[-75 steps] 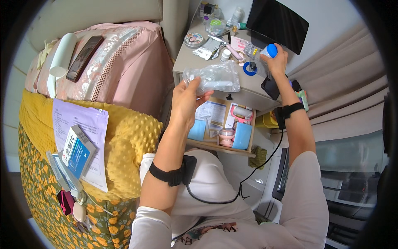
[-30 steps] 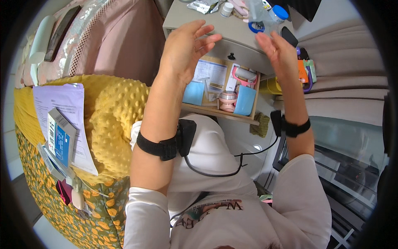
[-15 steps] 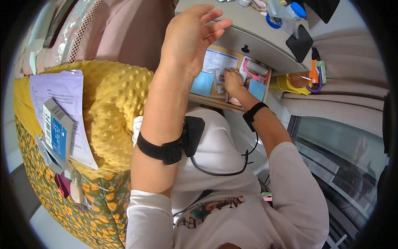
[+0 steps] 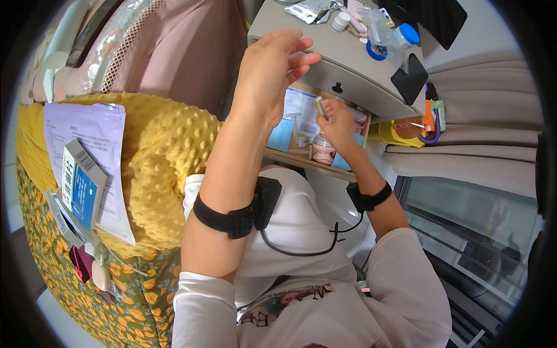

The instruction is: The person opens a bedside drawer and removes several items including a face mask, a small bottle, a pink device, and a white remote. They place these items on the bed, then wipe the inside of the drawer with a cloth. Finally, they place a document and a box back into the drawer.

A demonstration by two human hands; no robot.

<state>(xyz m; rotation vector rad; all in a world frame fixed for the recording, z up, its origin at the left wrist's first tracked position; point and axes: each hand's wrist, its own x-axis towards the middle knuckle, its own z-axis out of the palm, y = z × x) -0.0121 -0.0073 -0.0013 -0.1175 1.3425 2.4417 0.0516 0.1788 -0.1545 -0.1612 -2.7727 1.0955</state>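
My left hand (image 4: 272,66) is raised beside the cabinet's top drawer front, its fingers stretched out and apart with nothing in them. Over the open drawer (image 4: 301,160), my right hand (image 4: 339,124) pinches a small pale block-like thing (image 4: 318,105) between thumb and fingers; its kind is too small to make out. Beneath that hand lie a rounded pink-and-clear item (image 4: 322,152) and a printed sheet (image 4: 297,104). Light-blue squares (image 4: 281,135) flank them on both sides. My hand and wrist cover part of the drawer's right side.
A grey cabinet (image 4: 371,75) carries a white bottle (image 4: 340,22), a blue-lidded jar (image 4: 406,36) and a silver pouch (image 4: 313,10). To the left, a yellow dotted blanket (image 4: 165,139) bears a lilac bag (image 4: 110,133) and a blue-white box (image 4: 84,185). A yellow container (image 4: 400,132) stands by the curtain.
My right hand has lifted from inside the drawer, now with the small pale thing in its fingers. The rounded pink item shows more fully. My left hand stays raised and spread.
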